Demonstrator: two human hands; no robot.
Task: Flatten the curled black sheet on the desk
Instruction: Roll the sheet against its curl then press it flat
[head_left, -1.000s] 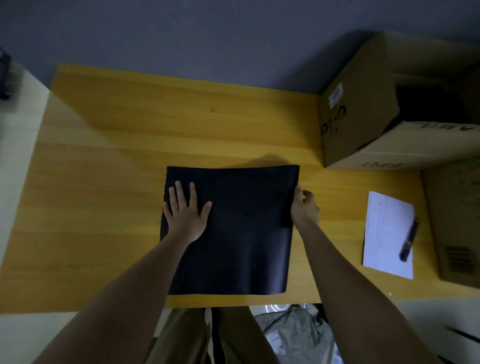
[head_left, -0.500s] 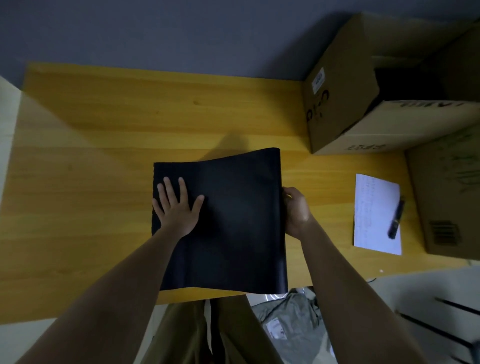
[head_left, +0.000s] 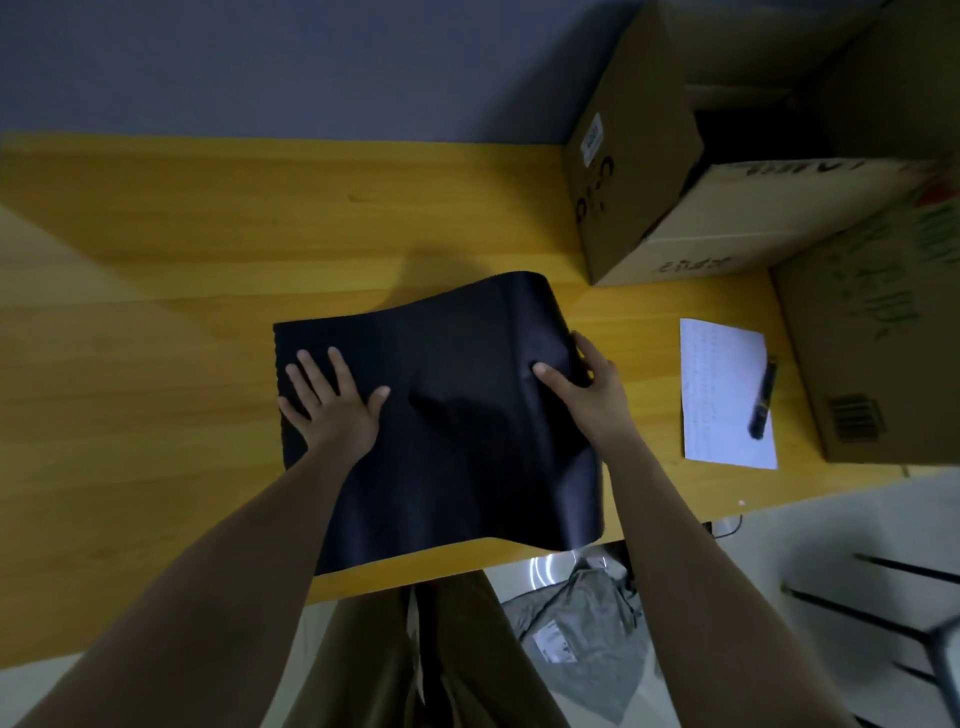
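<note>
- The black sheet (head_left: 447, 431) lies on the yellow wooden counter (head_left: 156, 312), in the middle near its front edge, with its near edge just overhanging that edge.
- The left half of the sheet sits flat on the counter; the right half is lifted, and its far right corner arches up and curls over, casting a shadow on the wood behind it.
- The left hand (head_left: 332, 402) rests palm down on the left part of the sheet, its fingers (head_left: 340, 364) spread wide and flat, gripping nothing.
- The right hand (head_left: 584, 387) holds the sheet's right edge: the thumb presses on top of the sheet and the other fingers wrap under the raised edge, so the hand is closed around it.
- To the right of the sheet, well apart from it, a white paper (head_left: 727, 389) lies on the counter with a dark pen (head_left: 762, 397) lying across its right edge.
- Cardboard boxes stand at the far right: one open box (head_left: 634, 176) at the back corner, another box (head_left: 878, 343) just beside the paper.
- Below the counter's front edge, a grey plastic bag (head_left: 576, 639) lies on the floor.
</note>
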